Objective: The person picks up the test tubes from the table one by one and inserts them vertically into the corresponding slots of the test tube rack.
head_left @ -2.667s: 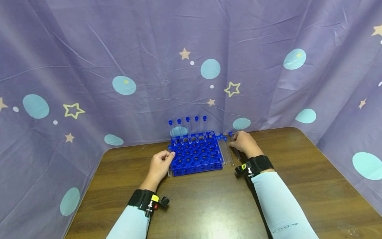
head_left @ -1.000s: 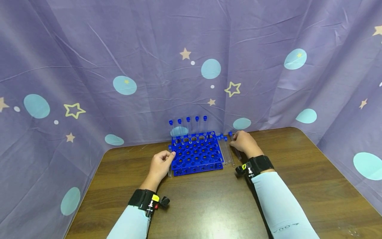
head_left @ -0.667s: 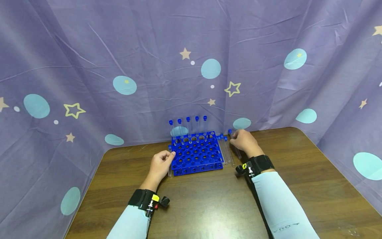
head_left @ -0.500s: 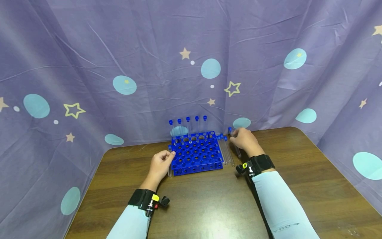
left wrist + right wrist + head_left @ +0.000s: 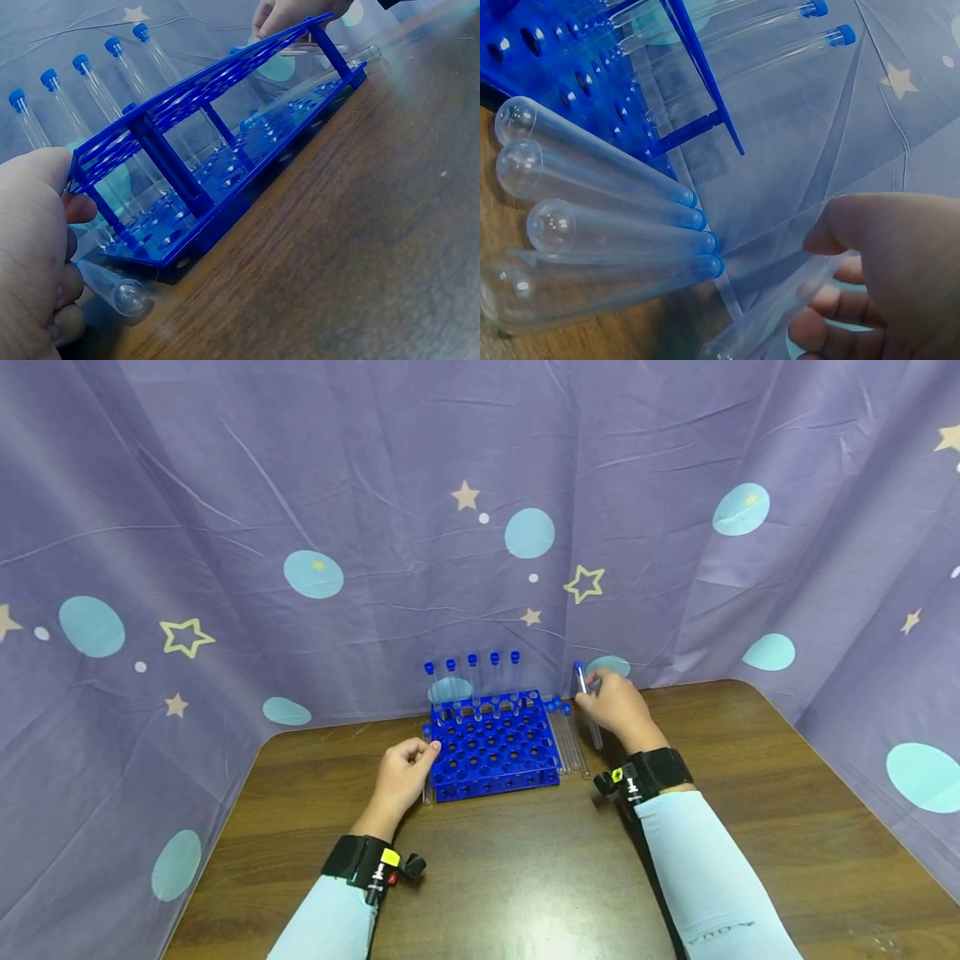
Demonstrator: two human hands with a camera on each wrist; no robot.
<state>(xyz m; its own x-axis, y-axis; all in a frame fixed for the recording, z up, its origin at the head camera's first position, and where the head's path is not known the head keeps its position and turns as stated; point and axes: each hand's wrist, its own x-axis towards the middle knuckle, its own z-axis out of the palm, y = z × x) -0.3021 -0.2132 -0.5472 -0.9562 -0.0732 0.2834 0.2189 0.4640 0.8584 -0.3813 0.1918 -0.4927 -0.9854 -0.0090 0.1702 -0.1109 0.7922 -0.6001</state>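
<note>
My left hand (image 5: 401, 774) grips the left edge of a blue test tube rack (image 5: 495, 750), thumb on the top plate (image 5: 105, 139) and the other fingers curled below. Several capped test tubes stand upright in the rack's back row, one being this clear tube (image 5: 474, 685). To the rack's right, my right hand (image 5: 619, 708) pinches a clear test tube (image 5: 769, 300) between thumb and fingers. Its blue cap (image 5: 578, 666) points up and away, and the tube is tilted above the table.
Several capped test tubes (image 5: 570, 747) lie side by side along the rack's right side. Another tube (image 5: 116, 289) lies at its left, partly behind my left hand. A purple curtain (image 5: 420, 568) hangs behind the wooden table (image 5: 480, 877).
My right hand has risen and moved slightly away from me, lifting the test tube off the table and tipping it more upright. The left hand and rack have stayed put.
</note>
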